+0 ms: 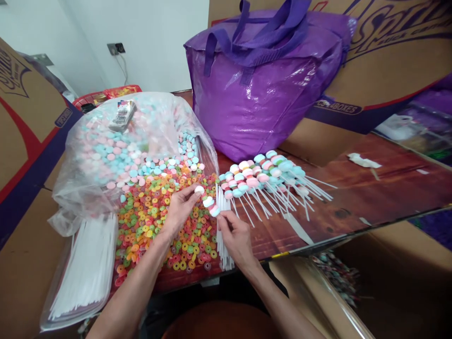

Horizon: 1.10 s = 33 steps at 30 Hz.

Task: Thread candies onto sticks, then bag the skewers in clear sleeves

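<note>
My left hand (181,207) pinches a pale pink marshmallow (199,189) between thumb and fingertips, just off the top of a candy skewer. That candy skewer (211,206), with white, pink and blue marshmallows threaded on it, is gripped low down by my right hand (235,233); its stick is mostly hidden by the fingers. Beneath both hands spreads a wide layer of colourful gummy rings (151,212). White sticks (221,226) lie in a narrow row beside my right hand. A pile of finished-looking marshmallow skewers (261,176) rests to the right, sticks pointing toward me.
A clear bag of pastel marshmallows (116,150) lies open at the back left, a small packet (122,116) on top. More white sticks (84,263) fill a plastic bag front left. A purple bag (261,89) and cardboard boxes (399,52) stand behind. The table edge (339,231) runs along the right front.
</note>
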{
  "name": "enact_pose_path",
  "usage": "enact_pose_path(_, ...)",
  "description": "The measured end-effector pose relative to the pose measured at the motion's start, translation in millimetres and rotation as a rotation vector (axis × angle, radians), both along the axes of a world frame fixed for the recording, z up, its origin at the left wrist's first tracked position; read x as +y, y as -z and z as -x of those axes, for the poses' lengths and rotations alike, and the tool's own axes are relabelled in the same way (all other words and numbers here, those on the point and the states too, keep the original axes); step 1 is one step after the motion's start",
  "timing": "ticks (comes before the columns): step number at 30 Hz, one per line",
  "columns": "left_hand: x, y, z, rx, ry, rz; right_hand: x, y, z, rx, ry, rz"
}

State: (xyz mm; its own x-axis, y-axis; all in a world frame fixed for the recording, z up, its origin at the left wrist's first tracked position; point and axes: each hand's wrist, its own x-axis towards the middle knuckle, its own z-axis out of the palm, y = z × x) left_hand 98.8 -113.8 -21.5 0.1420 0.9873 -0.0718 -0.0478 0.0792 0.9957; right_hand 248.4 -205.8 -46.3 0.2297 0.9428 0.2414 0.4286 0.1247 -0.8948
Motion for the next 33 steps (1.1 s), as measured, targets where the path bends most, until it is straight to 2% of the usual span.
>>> enact_pose_path(7, -1.2, 2.0, 3.3, 0.048, -0.029, -0.029, 1.2, 1.6, -0.1, -0.037, -0.016, -0.004)
enact_pose_path(14, -4.7, 7.7, -3.6, 0.187, -0.048, -0.191, 0.2, 3.1, -1.0, -0.017, -0.016, -0.007)
enact_pose_path(18, -12.2, 9.0, -9.0, 0.329, -0.069, -0.322, -0.7, 4.3, -1.0, 0.0, -0.005, -0.012)
enact_pose_path(23, -23.8, 6.9, -16.2, 0.427, -0.06, -0.391, -1.1, 1.4, 0.1, -0.001, 0.015, -0.029)
enact_pose_path(28, -28.5, 15.7, -20.8, 0.416, 0.024, -0.388, -0.3, -0.4, 0.8, -0.027, 0.036, -0.077)
enact_pose_path(33, -26.0, 19.7, -23.4, 0.293, 0.01, -0.35, 0.6, -1.0, -0.6, 0.0, 0.056, -0.05)
